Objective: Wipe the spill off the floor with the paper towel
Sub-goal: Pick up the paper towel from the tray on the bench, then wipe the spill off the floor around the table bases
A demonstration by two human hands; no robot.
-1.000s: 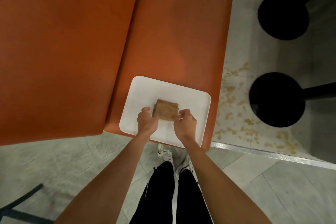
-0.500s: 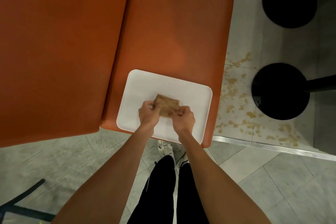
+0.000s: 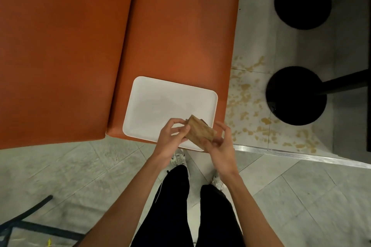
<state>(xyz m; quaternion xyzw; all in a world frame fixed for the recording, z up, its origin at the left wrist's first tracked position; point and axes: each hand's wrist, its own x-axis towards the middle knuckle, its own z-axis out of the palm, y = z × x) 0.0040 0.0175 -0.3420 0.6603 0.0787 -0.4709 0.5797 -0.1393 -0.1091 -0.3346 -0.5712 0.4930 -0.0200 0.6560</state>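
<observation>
A folded brown paper towel (image 3: pixel 200 130) is lifted above the near right corner of a white tray (image 3: pixel 160 104). My left hand (image 3: pixel 172 136) pinches its left end and my right hand (image 3: pixel 218 142) grips its right end from below. The spill (image 3: pixel 251 110) is a scatter of tan splotches on the pale floor to the right of the orange table (image 3: pixel 180 36), around a black stool base (image 3: pixel 295 96).
A second black stool base (image 3: pixel 303 2) stands farther back on the right. A metal floor strip (image 3: pixel 301 156) runs along the near edge of the spill area. My legs and shoes (image 3: pixel 178 158) are below the tray. A dark frame (image 3: pixel 24 218) lies at the lower left.
Both hands have lifted the paper towel off the tray and carried it toward the near right corner, tilting it. My right foot has stepped to the right.
</observation>
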